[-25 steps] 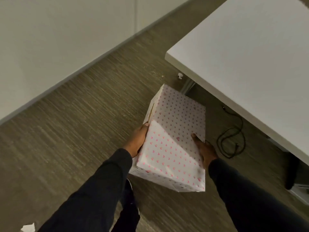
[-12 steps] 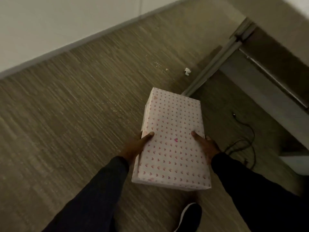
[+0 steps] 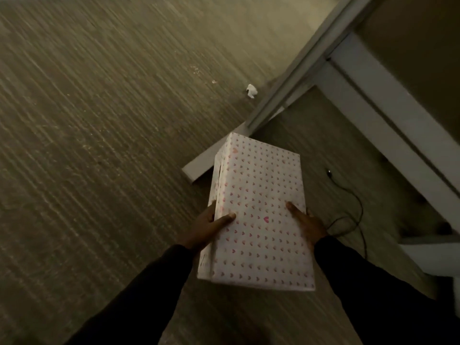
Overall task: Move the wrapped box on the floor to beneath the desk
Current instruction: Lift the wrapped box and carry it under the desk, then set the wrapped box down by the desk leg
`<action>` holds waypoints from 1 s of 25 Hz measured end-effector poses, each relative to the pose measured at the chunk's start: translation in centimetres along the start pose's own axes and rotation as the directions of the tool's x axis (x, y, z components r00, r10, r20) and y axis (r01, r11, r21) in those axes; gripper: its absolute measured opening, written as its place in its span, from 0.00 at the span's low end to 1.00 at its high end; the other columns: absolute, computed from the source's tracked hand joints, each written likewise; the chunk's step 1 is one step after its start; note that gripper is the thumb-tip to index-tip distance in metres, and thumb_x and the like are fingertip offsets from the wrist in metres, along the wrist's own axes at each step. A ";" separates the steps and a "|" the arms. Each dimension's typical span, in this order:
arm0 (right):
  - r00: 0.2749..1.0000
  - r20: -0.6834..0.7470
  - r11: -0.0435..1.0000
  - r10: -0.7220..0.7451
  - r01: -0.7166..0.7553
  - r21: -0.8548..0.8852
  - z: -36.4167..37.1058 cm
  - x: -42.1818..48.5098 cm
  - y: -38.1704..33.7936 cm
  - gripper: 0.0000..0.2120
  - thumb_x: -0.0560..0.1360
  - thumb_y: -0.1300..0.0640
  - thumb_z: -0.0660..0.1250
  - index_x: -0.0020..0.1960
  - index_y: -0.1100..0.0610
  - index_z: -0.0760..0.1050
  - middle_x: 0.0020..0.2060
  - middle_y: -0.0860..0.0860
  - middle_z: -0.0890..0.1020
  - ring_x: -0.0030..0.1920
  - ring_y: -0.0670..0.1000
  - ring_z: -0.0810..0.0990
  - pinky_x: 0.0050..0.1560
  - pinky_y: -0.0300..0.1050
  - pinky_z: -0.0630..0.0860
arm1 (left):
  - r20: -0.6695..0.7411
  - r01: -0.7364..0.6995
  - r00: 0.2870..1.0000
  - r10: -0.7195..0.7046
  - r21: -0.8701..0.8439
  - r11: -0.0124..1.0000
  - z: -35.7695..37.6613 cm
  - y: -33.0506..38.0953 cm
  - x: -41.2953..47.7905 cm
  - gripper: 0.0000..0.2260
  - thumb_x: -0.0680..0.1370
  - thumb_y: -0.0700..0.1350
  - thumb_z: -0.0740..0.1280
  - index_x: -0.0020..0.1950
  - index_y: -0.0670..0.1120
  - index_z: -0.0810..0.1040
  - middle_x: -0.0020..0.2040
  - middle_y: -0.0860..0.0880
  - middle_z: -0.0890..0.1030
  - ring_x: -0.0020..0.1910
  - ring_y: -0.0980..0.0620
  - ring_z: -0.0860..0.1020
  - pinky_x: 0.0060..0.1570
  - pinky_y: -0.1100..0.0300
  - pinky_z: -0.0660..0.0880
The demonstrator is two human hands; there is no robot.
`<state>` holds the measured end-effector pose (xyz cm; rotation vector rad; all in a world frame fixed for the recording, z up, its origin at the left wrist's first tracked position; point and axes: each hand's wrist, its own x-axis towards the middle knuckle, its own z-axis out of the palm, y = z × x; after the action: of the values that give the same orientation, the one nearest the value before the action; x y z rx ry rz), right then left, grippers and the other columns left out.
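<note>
The wrapped box (image 3: 258, 195), white paper with small pink hearts, is held flat between both my hands just above the carpet. My left hand (image 3: 207, 226) grips its left side with the thumb on top. My right hand (image 3: 307, 224) grips the right side, thumb lying on the top face. The desk (image 3: 388, 103) fills the upper right; I see its pale frame and underside. The box's far end overlaps the desk's floor foot (image 3: 201, 161).
A black cable (image 3: 348, 210) lies looped on the carpet right of the box, under the desk. A small white scrap of paper (image 3: 252, 90) lies near the desk leg (image 3: 293, 73). Striped carpet spreads to the left.
The view has dropped lower and closer to the floor. The box, first tilted, now lies level and has moved forward toward the desk's foot, both hands still gripping it.
</note>
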<state>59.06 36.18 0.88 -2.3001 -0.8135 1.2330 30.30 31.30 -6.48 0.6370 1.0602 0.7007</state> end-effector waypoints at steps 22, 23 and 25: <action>0.988 0.072 0.988 -0.137 0.142 -0.068 -5.1 13.3 1.2 0.52 0.63 0.31 0.78 0.79 0.47 0.61 0.74 0.52 0.73 0.70 0.59 0.74 0.71 0.66 0.71 | 0.714 -0.668 0.650 0.261 0.700 -0.251 7.3 -2.9 10.8 0.55 0.67 0.81 0.58 0.83 0.55 0.39 0.84 0.42 0.40 0.82 0.41 0.38 0.76 0.38 0.35; 0.987 0.067 0.986 -0.149 0.153 -0.069 -5.1 13.5 1.1 0.52 0.63 0.31 0.78 0.79 0.47 0.61 0.74 0.52 0.73 0.70 0.59 0.74 0.70 0.65 0.71 | 0.737 -0.668 0.639 0.219 0.673 -0.317 7.4 -3.1 11.1 0.56 0.67 0.79 0.61 0.84 0.54 0.40 0.83 0.40 0.42 0.81 0.39 0.39 0.75 0.37 0.34; 0.983 0.035 0.979 -0.182 0.185 -0.089 -4.9 13.9 0.8 0.52 0.63 0.31 0.78 0.79 0.46 0.60 0.74 0.52 0.73 0.70 0.59 0.74 0.70 0.65 0.72 | 0.723 -0.615 0.652 0.227 0.680 -0.399 7.7 -3.2 11.8 0.52 0.70 0.74 0.64 0.84 0.52 0.43 0.83 0.38 0.45 0.82 0.36 0.43 0.75 0.35 0.34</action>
<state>69.59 44.36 -5.52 -2.2251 -1.0870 1.1690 41.82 37.40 -12.59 2.7655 0.8172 0.2158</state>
